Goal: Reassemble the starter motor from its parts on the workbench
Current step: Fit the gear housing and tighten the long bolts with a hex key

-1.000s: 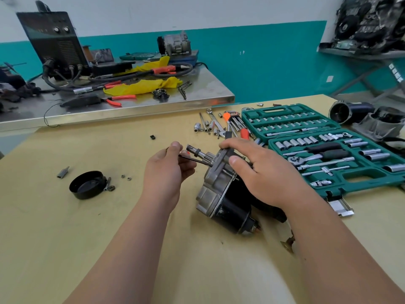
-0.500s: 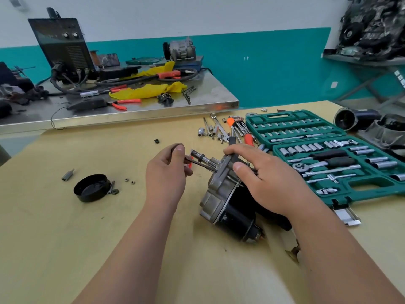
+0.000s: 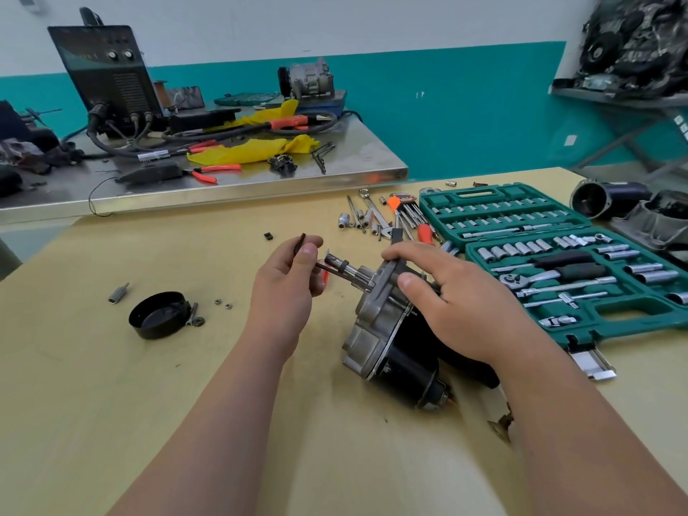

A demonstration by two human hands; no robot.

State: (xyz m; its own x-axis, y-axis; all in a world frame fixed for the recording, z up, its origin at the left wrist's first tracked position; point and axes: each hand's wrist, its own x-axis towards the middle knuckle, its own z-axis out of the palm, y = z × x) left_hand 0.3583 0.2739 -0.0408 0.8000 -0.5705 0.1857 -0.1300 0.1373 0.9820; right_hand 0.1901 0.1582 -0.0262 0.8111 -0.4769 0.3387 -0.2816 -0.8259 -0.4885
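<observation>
The starter motor [image 3: 379, 337] lies on its side on the yellow workbench [image 3: 111, 385], its silver gear housing toward me and its steel shaft [image 3: 348, 271] pointing left. My right hand [image 3: 450, 307] grips the housing plate from above, thumb on its near face. My left hand [image 3: 288, 288] pinches a thin dark L-shaped key [image 3: 301, 243] beside the shaft's tip. A black end cap [image 3: 160, 315] sits open side up at the left, with small nuts [image 3: 222, 303] and a bolt beside it.
An open green socket set [image 3: 573, 270] fills the right side. Loose sockets, wrenches and hex keys [image 3: 387, 221] lie behind the motor. A motor casing and a grey housing [image 3: 633, 210] sit at the far right. A steel bench [image 3: 223, 173] with tools stands behind.
My left hand has turned the dark key upward near the shaft tip. My right hand keeps its hold on the housing. The view has shifted slightly down.
</observation>
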